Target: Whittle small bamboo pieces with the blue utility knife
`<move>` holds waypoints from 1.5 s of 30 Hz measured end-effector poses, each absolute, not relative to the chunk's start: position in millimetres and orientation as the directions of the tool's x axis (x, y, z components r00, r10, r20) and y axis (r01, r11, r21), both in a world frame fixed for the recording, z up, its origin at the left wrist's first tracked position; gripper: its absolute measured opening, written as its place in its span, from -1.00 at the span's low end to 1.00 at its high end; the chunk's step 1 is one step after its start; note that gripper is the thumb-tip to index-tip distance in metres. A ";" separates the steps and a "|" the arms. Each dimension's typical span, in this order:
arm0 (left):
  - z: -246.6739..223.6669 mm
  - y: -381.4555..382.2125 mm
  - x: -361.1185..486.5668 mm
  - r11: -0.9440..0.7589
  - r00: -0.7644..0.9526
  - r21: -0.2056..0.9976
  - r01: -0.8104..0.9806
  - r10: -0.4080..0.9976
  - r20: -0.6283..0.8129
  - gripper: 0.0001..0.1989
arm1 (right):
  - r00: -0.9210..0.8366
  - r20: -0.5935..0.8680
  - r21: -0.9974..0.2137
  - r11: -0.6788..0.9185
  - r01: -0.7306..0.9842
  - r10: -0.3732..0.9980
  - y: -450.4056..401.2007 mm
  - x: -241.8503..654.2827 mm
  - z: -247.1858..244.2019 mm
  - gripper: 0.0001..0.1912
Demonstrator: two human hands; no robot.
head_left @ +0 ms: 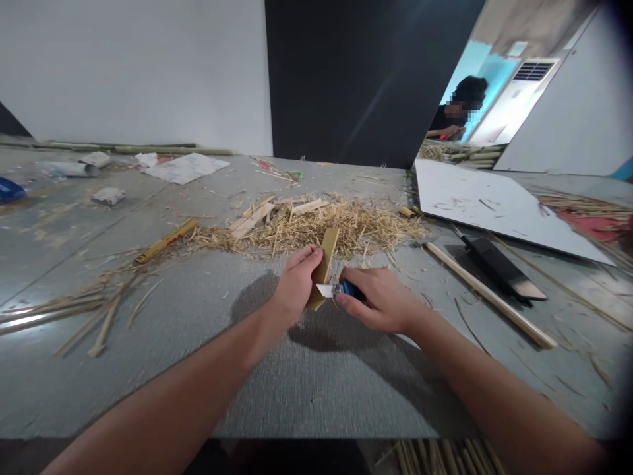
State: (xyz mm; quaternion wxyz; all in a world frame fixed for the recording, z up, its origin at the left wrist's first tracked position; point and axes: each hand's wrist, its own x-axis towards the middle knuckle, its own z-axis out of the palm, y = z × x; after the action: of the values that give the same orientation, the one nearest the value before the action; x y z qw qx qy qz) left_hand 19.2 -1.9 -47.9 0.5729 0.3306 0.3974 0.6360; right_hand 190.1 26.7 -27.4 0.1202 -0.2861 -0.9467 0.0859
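Bamboo, in the form of a short flat strip (324, 267), stands tilted on the grey work surface (316, 382), and your left hand (295, 285) is clamped round its lower half, thumb on the near face. Your right hand (380, 300) is closed on a blue-handled knife (343, 289) just right of the strip, with the pale blade touching the strip's lower edge. Both hands lie close together, on either side of the strip.

Directly behind the strip lies a heap of straw-coloured shavings (321, 227), with several split bamboo pieces (257, 218) resting on its left part. Left of the strip, well apart, thin slivers (99, 316) are scattered on the surface, and a yellowish stick (165, 241) lies at the heap's left end. Right of the strip, a long pale stick (489, 295) runs diagonally, beside a dark flat tool (499, 264). Beyond these, a white board (494, 204) lies flat. Far behind the strip and to the right, another person (457, 112) is seated near more bamboo.
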 end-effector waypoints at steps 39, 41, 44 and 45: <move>-42.6 -17.2 29.6 0.069 0.008 0.940 -0.335 0.998 -0.070 -0.83 | -0.578 0.357 -0.215 0.666 0.714 0.734 62.7 220.1 -24.7 -0.52; -44.3 -17.4 30.3 0.057 0.014 0.948 -0.314 0.998 -0.055 -0.82 | -0.549 0.377 -0.234 0.651 0.722 0.746 63.7 221.2 -24.3 -0.54; -47.7 -14.2 28.8 0.013 -0.030 0.952 -0.306 0.999 -0.024 -0.77 | -0.593 0.379 -0.252 0.696 0.673 0.711 58.7 217.9 -25.1 -0.54; -49.0 -12.1 27.5 -0.002 -0.058 0.952 -0.306 0.998 -0.016 -0.76 | -0.623 0.368 -0.257 0.719 0.645 0.690 55.5 215.6 -25.6 -0.54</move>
State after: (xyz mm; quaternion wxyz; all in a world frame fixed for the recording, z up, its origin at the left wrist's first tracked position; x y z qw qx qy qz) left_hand 27.5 -12.1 -49.0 0.5580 0.3997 0.4330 0.5842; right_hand 215.6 55.5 -25.6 0.2252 -0.3712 -0.8995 0.0499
